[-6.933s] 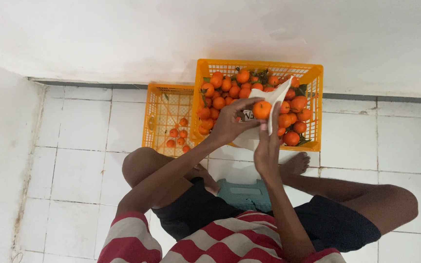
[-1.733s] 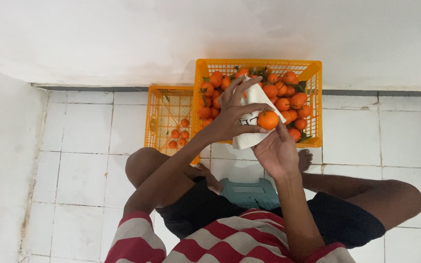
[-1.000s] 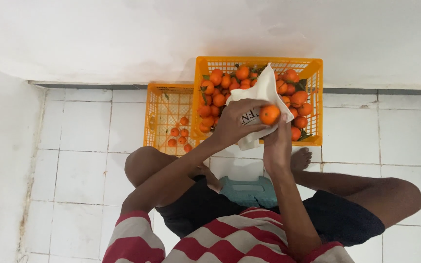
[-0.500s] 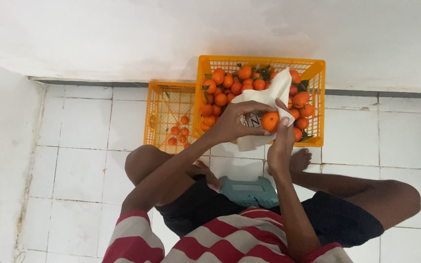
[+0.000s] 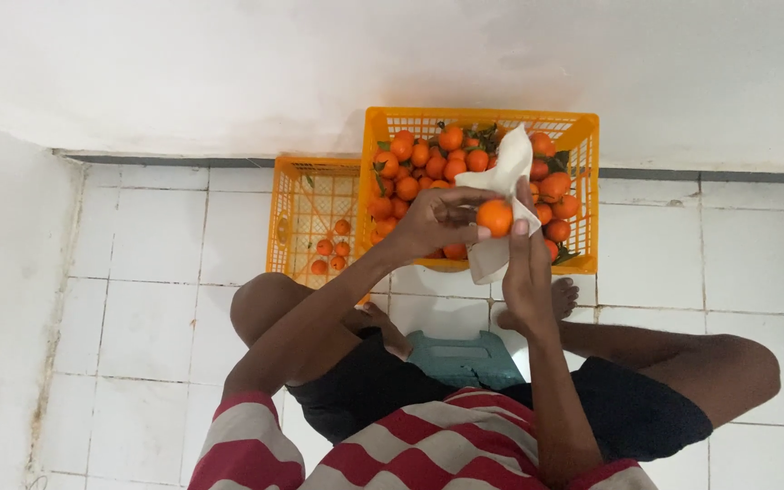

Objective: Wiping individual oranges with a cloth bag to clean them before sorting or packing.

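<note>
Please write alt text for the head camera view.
A seated person's left hand and right hand hold a round orange fruit against a white cloth, above a full orange plastic crate. A nearly empty orange crate stands beside it on white tiles.

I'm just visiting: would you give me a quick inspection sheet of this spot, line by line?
Surface: white tiled floor, grimy grout.
Job's things: one orange against a white paper sheet; large orange crate full of oranges; smaller orange crate holding a few.
Clutter: nothing seen.
Grippers: left hand and right hand both grip orange and paper.
Cables: nothing seen.
Surroundings: white wall; teal stool under the seated person.
</note>
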